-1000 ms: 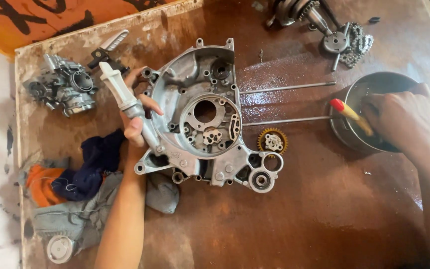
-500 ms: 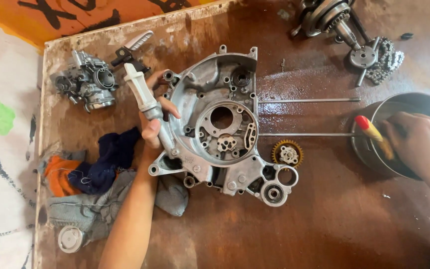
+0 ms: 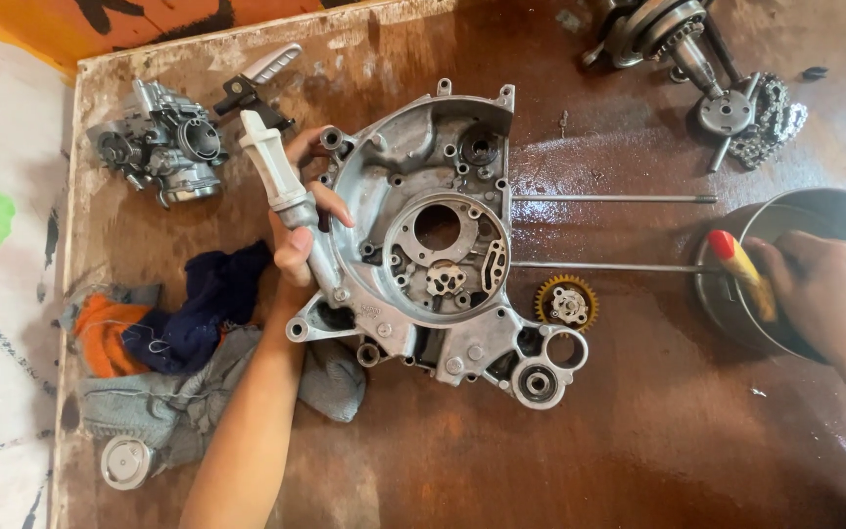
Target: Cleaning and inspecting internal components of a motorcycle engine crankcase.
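The case [image 3: 423, 235] lies flat mid-desk, stripped and open; the left hand [image 3: 298, 230] steadies its left edge, its grip closed on a pale shaft [image 3: 276, 171]. Well right of that grip, the right hand [image 3: 820, 284] holds a red-handled brush [image 3: 741, 269] over the pan [image 3: 834, 211]. Gear [image 3: 567, 304], rods and carburettor [image 3: 164, 147] lie loose, so cleaning seems underway, assembly not begun.

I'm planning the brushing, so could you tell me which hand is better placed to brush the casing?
Probably the right hand: it holds the brush at the bowl; the left hand grips the casing.
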